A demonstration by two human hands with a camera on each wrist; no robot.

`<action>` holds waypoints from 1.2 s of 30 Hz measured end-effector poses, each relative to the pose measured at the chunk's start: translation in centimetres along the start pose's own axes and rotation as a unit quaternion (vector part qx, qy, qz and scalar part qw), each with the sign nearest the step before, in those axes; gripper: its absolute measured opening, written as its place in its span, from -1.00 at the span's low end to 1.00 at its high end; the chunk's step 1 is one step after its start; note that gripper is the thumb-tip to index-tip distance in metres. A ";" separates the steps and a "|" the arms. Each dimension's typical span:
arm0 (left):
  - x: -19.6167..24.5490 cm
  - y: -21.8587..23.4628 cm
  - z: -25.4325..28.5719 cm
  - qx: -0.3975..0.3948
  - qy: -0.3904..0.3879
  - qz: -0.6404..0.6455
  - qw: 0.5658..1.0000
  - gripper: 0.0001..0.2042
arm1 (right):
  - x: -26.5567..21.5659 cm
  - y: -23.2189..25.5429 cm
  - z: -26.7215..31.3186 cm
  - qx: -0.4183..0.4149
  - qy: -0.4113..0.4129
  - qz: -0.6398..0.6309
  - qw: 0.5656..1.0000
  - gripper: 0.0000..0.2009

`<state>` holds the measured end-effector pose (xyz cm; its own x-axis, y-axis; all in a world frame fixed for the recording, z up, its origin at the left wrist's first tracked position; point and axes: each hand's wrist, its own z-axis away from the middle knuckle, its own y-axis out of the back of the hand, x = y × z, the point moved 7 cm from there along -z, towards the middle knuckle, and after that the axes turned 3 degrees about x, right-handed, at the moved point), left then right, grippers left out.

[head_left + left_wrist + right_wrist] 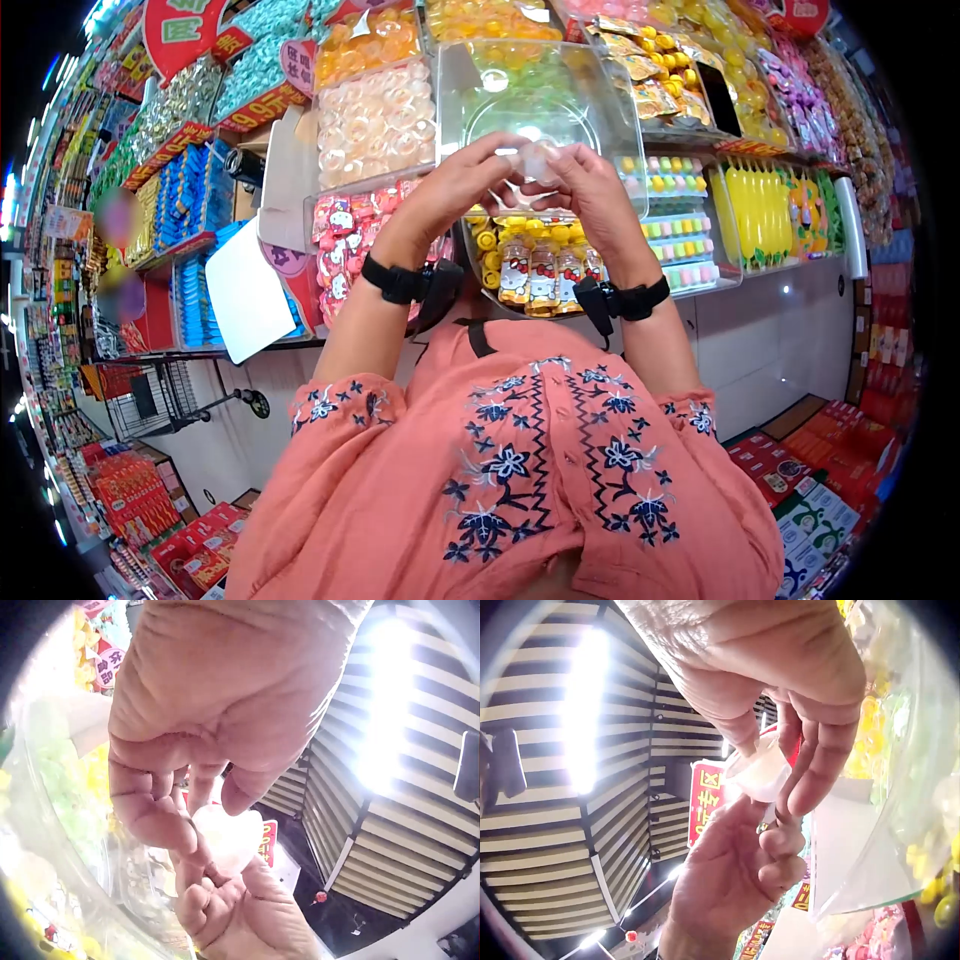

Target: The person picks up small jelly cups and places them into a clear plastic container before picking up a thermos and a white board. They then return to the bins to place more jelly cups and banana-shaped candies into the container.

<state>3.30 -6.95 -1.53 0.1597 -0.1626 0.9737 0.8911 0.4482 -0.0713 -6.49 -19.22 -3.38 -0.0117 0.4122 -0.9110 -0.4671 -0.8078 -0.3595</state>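
Observation:
A pale, translucent jelly cup is held up between both hands, over a clear plastic lid. My left hand pinches it from the left, thumb tip at its edge and fingers bent behind, as the left wrist view shows. From the other side my right hand grips the jelly cup, its thumb pressed on the near face and its fingers curled round the back. The fingertips of the two hands meet around the cup and cover part of it.
The clear lid covers a bin of green sweets. Similar pale cups fill the bin to the left. Bottle-shaped packs stand below the hands. A black phone lies at right; a white board leans at left.

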 end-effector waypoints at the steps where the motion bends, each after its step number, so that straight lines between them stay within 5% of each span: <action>1: -0.4 0.5 0.3 0.012 -0.001 0.015 1.000 -0.57 | 0.5 0.0 -0.5 0.006 0.005 0.007 1.000 -0.71; 8: -1.9 2.8 2.0 0.134 -0.008 0.011 0.991 -0.63 | 1.7 -1.9 -1.3 -0.011 -0.032 -0.027 0.999 -0.73; 28: -1.1 4.2 2.0 0.113 -0.072 -0.064 0.989 -0.44 | 1.7 -2.6 -2.5 -0.013 -0.014 0.011 1.000 -0.74; 36: 1.7 3.9 2.6 0.112 -0.231 -0.339 0.905 -0.48 | 2.1 -3.2 -3.6 -0.002 -0.046 0.111 0.993 -0.71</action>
<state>5.96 -3.21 0.41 -0.6321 -0.1061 0.7676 0.6011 0.5580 0.5721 -1.87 -17.24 -4.85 -0.1945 0.2609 -0.9456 -0.4406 -0.8845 -0.1534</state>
